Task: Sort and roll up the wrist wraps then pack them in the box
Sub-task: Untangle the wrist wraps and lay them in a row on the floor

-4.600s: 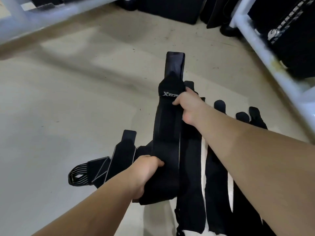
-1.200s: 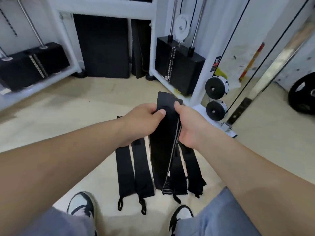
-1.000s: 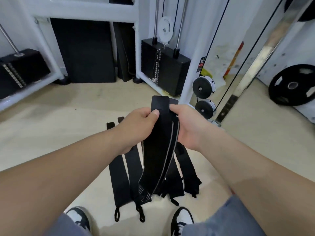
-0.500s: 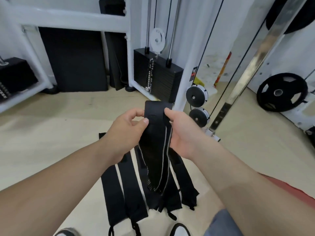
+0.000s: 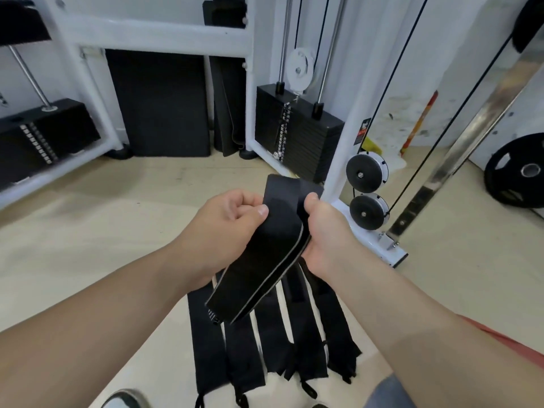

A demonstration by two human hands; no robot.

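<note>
**Black fabric: one strap in hand, the rest laid out in a row**

Item, nearest: toe of a white-and-dark trainer (image 5: 123,400) at my feet-level view, on the pale beige floor (image 5: 88,245).

Item: row of flat black wrist wraps (image 5: 206,343) lying lengthwise side by side on that floor, with small loops at the near ends and narrow gaps between them. I judge they are set out this way for sorting, so each can be lifted singly.

Item: one long black wrist wrap with a pale grey edge (image 5: 273,245), held in the air above the row and apart from it. Its upper end stands up between the hands and its lower end hangs down to the left.

- The left hand (image 5: 226,228) pinches the left edge, thumb flat on the face and fingers curled beneath.
- The right hand (image 5: 326,231) grips the right edge with its thumb hooked over. Its fingers are hidden behind the fabric.

Both hands hold the top end, probably where a roll would start. No coil shows yet.

Item, far: black weight stack in a white frame (image 5: 297,136), two black pulley wheels (image 5: 366,172) and a black weight plate (image 5: 521,175).

Box: not in sight.
</note>
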